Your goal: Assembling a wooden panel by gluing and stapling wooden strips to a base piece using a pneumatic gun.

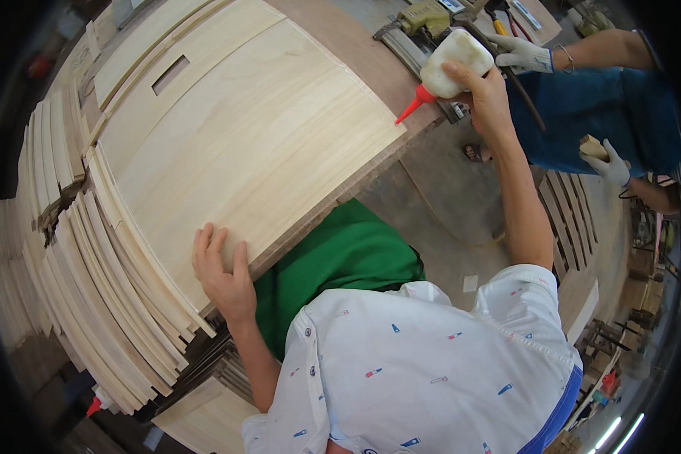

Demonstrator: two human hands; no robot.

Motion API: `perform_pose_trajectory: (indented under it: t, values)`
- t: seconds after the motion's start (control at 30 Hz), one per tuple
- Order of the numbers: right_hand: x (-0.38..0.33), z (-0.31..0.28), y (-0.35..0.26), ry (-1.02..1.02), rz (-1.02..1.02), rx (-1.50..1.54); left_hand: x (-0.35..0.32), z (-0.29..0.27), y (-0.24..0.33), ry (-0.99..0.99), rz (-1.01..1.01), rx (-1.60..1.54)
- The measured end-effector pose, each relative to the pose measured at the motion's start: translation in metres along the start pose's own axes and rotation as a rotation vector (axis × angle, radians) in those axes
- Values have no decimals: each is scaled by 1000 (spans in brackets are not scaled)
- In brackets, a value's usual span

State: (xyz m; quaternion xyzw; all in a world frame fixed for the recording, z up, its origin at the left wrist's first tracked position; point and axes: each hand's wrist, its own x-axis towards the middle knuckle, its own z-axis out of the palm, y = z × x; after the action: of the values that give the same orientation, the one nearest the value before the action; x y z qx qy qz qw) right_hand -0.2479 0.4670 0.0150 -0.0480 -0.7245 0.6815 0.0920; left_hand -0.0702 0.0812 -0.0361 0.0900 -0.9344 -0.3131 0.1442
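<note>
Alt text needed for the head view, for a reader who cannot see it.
A person's right hand holds a white glue bottle, its red nozzle at the corner of a pale wooden panel, while the left hand presses the panel's near edge. Thin wood slats are stacked at left; a co-worker's gloved hand is beyond.

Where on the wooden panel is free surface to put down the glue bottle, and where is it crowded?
The wide middle of the top wooden panel is bare, between the left hand at its near edge and the glue bottle in the right hand at its far corner. The left is crowded with stacked wooden slats; tools crowd the far bench end.
</note>
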Motion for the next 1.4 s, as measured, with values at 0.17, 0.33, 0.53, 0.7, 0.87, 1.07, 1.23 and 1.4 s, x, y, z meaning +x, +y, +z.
perform_pose_trajectory:
  t: [0.17, 0.33, 0.53, 0.7, 0.87, 1.07, 1.23, 1.4]
  values:
    - [-28, -17, -9, 43, 13, 44, 1, 3, -3, -2, 42, -40]
    - [-43, -9, 4, 71, 92, 425, 0, -7, -8, -60, 35, 10]
    - [-70, 20, 19, -38, 210, 671, 31, -30, 0, -215, -81, 9]
    - [-78, 41, 15, -88, 242, 809, 74, -49, -5, -248, -48, 150]
    - [-88, 40, 18, -90, 239, 875, 106, -49, -7, -365, 13, 291]
    - [-94, 35, 21, -59, 240, 881, 119, -49, -16, -409, 43, 378]
    - [-95, 35, 23, -28, 241, 927, 122, -48, -12, -427, -10, 367]
    - [-96, 40, 24, -20, 252, 935, 123, -51, -6, -458, -32, 344]
